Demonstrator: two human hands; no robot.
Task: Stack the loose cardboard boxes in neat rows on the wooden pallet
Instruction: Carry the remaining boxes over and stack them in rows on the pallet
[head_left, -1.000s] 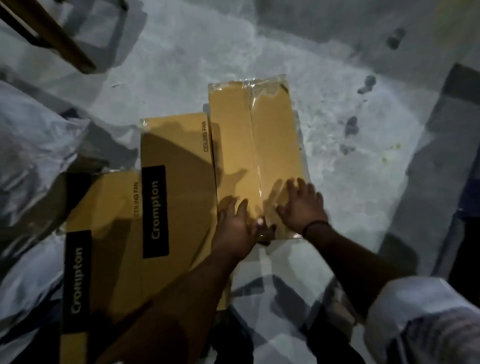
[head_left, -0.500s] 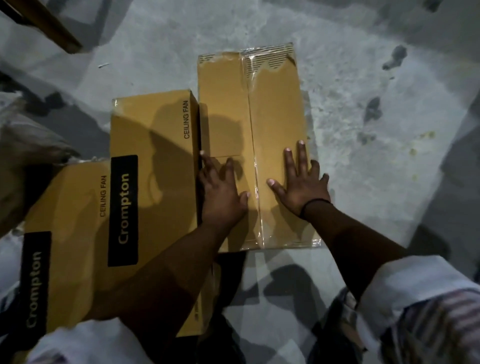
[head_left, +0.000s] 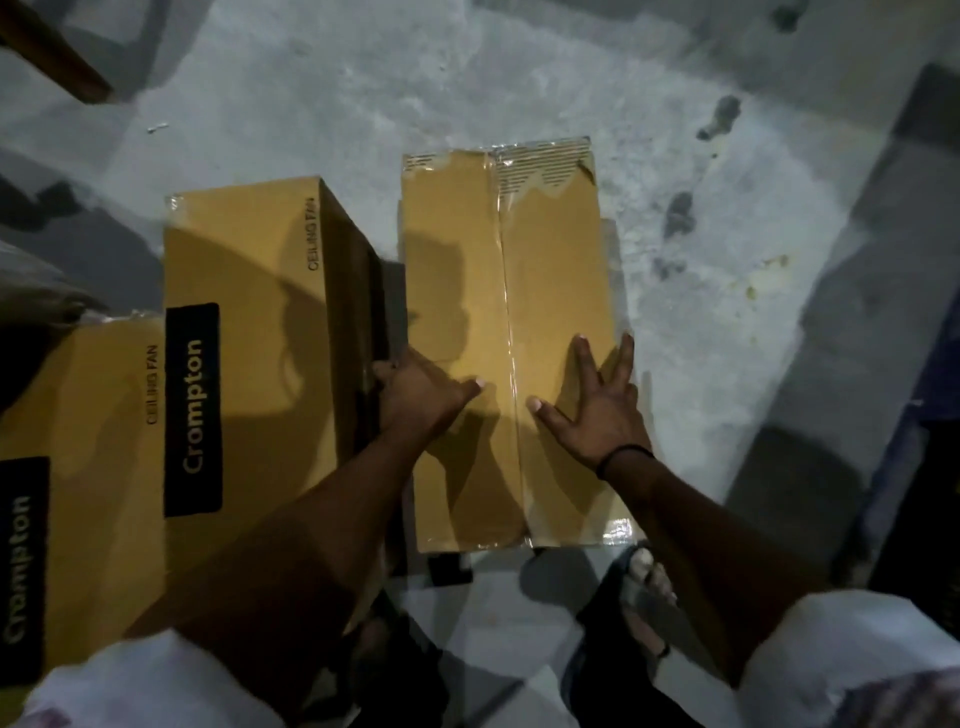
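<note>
Taped box (head_left: 498, 291) lies on the floor (head_left: 701, 312), just right of the Crompton box (head_left: 249, 312), narrow gap between. Your left hand (head_left: 415, 395) hooks its fingers over the box's left edge into that gap; your right hand (head_left: 597, 410) is flat on top, fingers spread. Close the gap and the hooked fingers likely get pinched.

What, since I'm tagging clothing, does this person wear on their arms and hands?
The left sleeve and right sleeve are white, leaving the forearms bare. A thin dark band circles the right wrist. Left hand and right hand are ungloved.
</note>
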